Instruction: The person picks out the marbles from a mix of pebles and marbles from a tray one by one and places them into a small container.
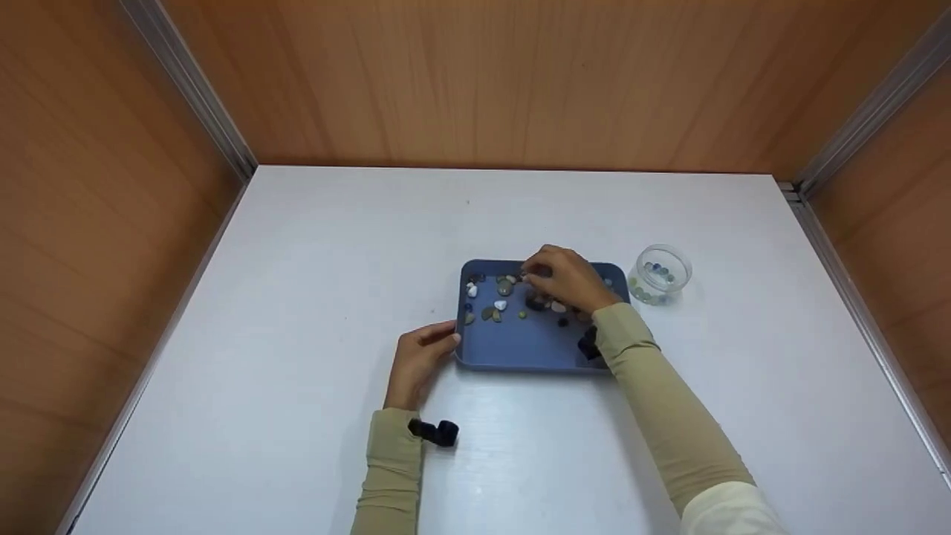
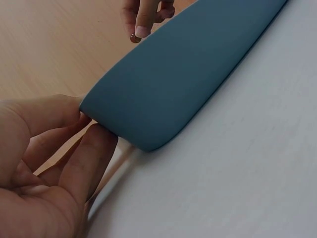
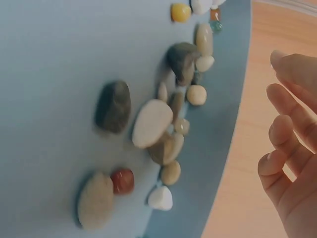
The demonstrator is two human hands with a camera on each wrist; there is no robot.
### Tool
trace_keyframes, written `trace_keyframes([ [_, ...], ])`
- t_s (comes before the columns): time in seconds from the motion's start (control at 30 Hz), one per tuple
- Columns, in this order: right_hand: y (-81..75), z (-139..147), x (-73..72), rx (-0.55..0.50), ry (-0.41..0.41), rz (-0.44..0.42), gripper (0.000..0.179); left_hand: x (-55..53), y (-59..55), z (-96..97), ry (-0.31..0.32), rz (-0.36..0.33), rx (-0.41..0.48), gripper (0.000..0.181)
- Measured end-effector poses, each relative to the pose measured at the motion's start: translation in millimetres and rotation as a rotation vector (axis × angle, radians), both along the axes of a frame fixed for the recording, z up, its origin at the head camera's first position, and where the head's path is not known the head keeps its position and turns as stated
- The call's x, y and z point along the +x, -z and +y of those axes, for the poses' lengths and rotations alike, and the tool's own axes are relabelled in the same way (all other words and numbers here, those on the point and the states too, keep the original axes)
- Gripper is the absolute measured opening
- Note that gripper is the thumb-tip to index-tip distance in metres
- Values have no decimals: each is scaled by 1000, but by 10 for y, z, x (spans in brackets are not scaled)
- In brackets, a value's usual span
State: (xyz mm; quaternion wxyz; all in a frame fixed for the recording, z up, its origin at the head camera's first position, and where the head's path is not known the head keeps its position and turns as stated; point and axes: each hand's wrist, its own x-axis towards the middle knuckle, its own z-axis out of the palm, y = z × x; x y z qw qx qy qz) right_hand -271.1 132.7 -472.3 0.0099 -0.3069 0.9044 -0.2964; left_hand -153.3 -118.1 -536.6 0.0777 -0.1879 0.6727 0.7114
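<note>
My left hand [image 1: 420, 360] holds the left side of a blue tray [image 1: 527, 357], finger and thumb on its edge near a corner in the left wrist view. Above the tray's far part, my right hand [image 1: 568, 279] pinches a small brown stone [image 2: 134, 38], which shows at its fingertips in the left wrist view. The right wrist view shows those fingers [image 3: 285, 101] bent beside the tray wall, the stone out of sight. Several pebbles lie in the tray, among them a white oval one [image 3: 152, 124], a dark one [image 3: 114, 106] and a red one [image 3: 123, 181].
A clear round container [image 1: 665, 267] with several glass marbles stands right of the tray on the white table [image 1: 297, 297]. Wooden panels [image 1: 505, 89] enclose the table at the back and sides. Black wrist cameras [image 1: 438, 432] sit on both sleeves.
</note>
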Motion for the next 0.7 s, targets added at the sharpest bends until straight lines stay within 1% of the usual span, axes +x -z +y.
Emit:
trace_keyframes([
  [0.27, -98, 187, -21, -2, 52, -13, 15, -19, -4, -2, 2, 10, 35, 31],
  [0.43, -128, 305, -38, 3, 78, -26, 16, -28, 8, -19, 9, 9, 24, 31],
  [0.57, -147, 402, -50, 0, 84, -15, 17, -34, 15, -35, 15, 4, 19, 31],
  [0.7, -177, 497, -50, 9, 101, -14, 18, -27, 20, -52, 12, 22, 12, 31],
])
